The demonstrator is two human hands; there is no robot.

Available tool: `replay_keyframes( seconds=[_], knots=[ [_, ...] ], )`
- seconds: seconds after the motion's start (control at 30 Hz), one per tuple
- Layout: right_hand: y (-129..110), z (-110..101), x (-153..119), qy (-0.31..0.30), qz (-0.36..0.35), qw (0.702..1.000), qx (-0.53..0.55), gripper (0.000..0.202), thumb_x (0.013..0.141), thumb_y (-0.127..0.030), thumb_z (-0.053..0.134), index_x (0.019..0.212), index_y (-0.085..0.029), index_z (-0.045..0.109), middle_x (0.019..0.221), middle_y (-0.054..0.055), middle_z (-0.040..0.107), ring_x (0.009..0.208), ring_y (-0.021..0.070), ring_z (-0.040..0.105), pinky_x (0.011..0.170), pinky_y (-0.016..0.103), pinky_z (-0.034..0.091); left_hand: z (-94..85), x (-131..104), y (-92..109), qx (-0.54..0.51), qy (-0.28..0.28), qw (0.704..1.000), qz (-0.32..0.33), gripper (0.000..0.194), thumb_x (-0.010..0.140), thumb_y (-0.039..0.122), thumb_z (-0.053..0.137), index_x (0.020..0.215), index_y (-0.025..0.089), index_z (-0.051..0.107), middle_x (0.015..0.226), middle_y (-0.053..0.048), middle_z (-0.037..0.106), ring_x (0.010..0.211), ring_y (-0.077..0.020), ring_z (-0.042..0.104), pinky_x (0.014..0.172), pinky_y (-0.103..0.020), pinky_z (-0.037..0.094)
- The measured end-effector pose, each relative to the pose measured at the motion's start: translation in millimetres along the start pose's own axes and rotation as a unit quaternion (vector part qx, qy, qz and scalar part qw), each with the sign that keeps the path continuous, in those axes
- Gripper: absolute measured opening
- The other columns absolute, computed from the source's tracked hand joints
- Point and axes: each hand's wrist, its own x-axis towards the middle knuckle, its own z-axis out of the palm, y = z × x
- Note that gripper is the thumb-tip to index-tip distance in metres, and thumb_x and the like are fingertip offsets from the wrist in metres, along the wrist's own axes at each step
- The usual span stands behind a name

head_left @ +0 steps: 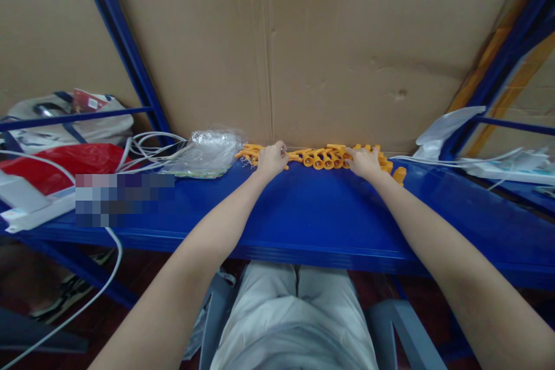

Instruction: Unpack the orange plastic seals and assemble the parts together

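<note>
Along the back of the blue table lies a row of orange plastic pieces [328, 163], several with round, cup-like ends facing me. My left hand [272, 162] is at the left part of the row, fingers pinched together; what they hold is too small to make out. Thin curly metal bits, perhaps springs [249, 159], lie just left of it among more orange pieces. At the row's right part, my right hand [365, 164] has its fingers curled down onto an orange piece, partly hiding it. A single orange piece [399, 175] stands to the right of that hand.
A clear plastic bag [208, 153] and white cables [150, 144] lie left of the row. Further left are a red bag [87, 162] and a white power strip [41, 208]. Cardboard [338, 52] walls off the back between blue posts. White cables also run at right.
</note>
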Motion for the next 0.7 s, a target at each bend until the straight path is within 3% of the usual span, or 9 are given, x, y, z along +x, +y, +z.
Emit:
replay_keyframes(
  seconds=[0.17, 0.3, 0.4, 0.57, 0.7],
  knots=[
    [11.4, -2.5, 4.1, 0.025, 0.002, 0.998, 0.051, 0.052, 0.097, -0.02, 0.04, 0.144, -0.018, 0.06, 0.143, 0.018, 0.063, 0.134, 0.0345, 0.054, 0.112, 0.067, 0.03, -5.2, -3.3, 7.5, -0.028, 0.026, 0.998, 0.053, 0.014, 0.093, 0.02, 0.053, 0.098, 0.018, 0.065, 0.099, -0.011, 0.075, 0.098, -0.0243, 0.07, 0.084, -0.032, 0.05],
    [29.8, -7.8, 6.4, 0.057, 0.046, 0.993, 0.089, 0.052, 0.094, -0.02, 0.04, 0.14, -0.015, 0.064, 0.14, 0.021, 0.064, 0.129, 0.0368, 0.056, 0.104, 0.064, 0.041, -5.5, -3.6, 9.8, -0.056, 0.059, 0.994, 0.076, 0.014, 0.094, 0.019, 0.049, 0.09, 0.017, 0.062, 0.092, -0.01, 0.072, 0.09, -0.0225, 0.069, 0.082, -0.032, 0.048],
    [38.1, -10.9, 6.3, 0.031, 0.074, 0.993, 0.089, 0.051, 0.092, -0.022, 0.043, 0.137, -0.016, 0.067, 0.138, 0.021, 0.065, 0.125, 0.0389, 0.059, 0.099, 0.062, 0.043, -3.0, -4.4, 11.2, -0.07, 0.06, 0.992, 0.091, 0.015, 0.094, 0.019, 0.048, 0.086, 0.018, 0.061, 0.085, -0.008, 0.071, 0.081, -0.0204, 0.067, 0.078, -0.031, 0.047],
    [39.3, -9.4, 6.6, -0.053, 0.074, 0.995, 0.036, 0.043, 0.088, -0.026, 0.053, 0.126, -0.021, 0.074, 0.126, 0.018, 0.072, 0.119, 0.0388, 0.062, 0.097, 0.059, 0.045, 0.7, -7.1, 11.5, -0.084, 0.03, 0.99, 0.106, 0.015, 0.093, 0.022, 0.049, 0.09, 0.019, 0.063, 0.083, -0.006, 0.072, 0.078, -0.0197, 0.066, 0.072, -0.029, 0.045],
    [42.0, -6.1, 9.0, -0.048, 0.066, 0.997, 0.01, 0.04, 0.087, -0.028, 0.054, 0.121, -0.021, 0.075, 0.123, 0.016, 0.073, 0.115, 0.0359, 0.064, 0.095, 0.056, 0.045, 1.1, -8.5, 12.3, -0.101, -0.033, 0.985, 0.139, 0.017, 0.093, 0.025, 0.051, 0.083, 0.018, 0.063, 0.074, -0.004, 0.069, 0.071, -0.0182, 0.063, 0.069, -0.028, 0.042]
  ],
)
